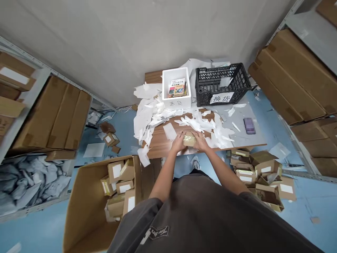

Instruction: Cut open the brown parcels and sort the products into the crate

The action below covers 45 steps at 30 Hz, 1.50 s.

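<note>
Between my two hands is a small cardboard box [190,139] with shiny tape over it, held close to the front edge of the wooden table [160,140]. My left hand [179,141] grips its left end, and my right hand [200,141] grips the right end. A white slip of paper [170,131] lies just beyond my left hand. Torn white paper [195,123] is strewn behind and beside both hands.
A white foam box [176,103] holding books and a black plastic crate [223,82] stand at the table's back. A purple pixelated item [249,125] lies right. A large carton [86,196] of small boxes is left; opened boxes [265,175] pile up on the right floor.
</note>
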Tool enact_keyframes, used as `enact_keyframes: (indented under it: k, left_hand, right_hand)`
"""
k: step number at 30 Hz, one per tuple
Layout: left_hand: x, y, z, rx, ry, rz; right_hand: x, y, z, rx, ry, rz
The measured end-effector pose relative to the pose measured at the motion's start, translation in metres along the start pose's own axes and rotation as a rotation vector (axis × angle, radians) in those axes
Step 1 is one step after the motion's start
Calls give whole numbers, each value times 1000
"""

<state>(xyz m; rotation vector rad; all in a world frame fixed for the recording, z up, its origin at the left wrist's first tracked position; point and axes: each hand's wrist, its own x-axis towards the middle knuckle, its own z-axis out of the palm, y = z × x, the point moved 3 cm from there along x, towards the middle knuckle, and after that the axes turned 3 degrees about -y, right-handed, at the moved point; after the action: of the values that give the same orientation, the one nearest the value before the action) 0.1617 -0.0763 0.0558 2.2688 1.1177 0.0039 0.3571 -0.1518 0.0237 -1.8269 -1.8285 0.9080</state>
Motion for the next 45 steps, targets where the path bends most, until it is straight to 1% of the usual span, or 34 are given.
enact_keyframes:
  k: [2,4,7,9,12,16,18,20,22,23,25,27,30,33,36,38,39,40,42,44,45]
  left_hand:
    - [0,-10,2,-16,-16,-39]
    - [-3,-23,0,-32,-21,-85]
    - [-10,-43,-5,-76,-12,-156]
    - [-14,-55,-8,-117,-4,-175]
    - [-17,-74,-12,-184,28,-147]
    - [-23,-102,-19,-247,152,-155]
    - [-26,-114,-16,-286,159,-140]
    - [-27,-121,-8,-345,108,-95]
    - [-25,-123,4,-416,66,-66]
    - [-23,-123,9,-448,68,-65]
    - [-19,-121,17,-492,110,-77]
    - [-15,-121,20,-514,164,-81]
    - [-11,-122,16,-548,211,-30]
    - [-9,-121,4,-548,228,48]
    - [-5,-115,-13,-498,283,133]
    - [-6,-111,-22,-451,347,197]
    - [-8,-109,-23,-423,371,228]
    - [-11,-108,-22,-392,382,258]
    - [-22,-106,-8,-333,360,304]
    - [-39,-106,16,-300,328,301]
    - [-48,-107,30,-302,331,268]
  right_hand:
    - [11,0,6,-1,-12,-15]
    - [25,-4,11,-6,-8,-23]
    - [46,-12,18,-12,10,24]
    - [57,-19,26,-25,32,65]
    - [67,-35,47,-58,116,125]
    - [75,-56,80,-30,264,298]
    - [77,-61,89,-13,266,357]
    - [79,-59,90,4,200,352]
    - [78,-52,84,42,100,270]
    - [76,-48,80,66,55,208]
    - [71,-41,73,115,-7,97]
    - [66,-37,70,162,-17,67]
    - [64,-36,71,238,31,126]
    - [66,-42,75,394,79,167]
    - [67,-50,75,616,163,133]
    - [63,-52,76,715,246,105]
    - [60,-52,78,741,283,103]
    - [57,-49,81,754,310,112]
    - [49,-41,92,761,319,163]
    - [41,-28,107,754,284,234]
    - [38,-21,114,747,265,269]
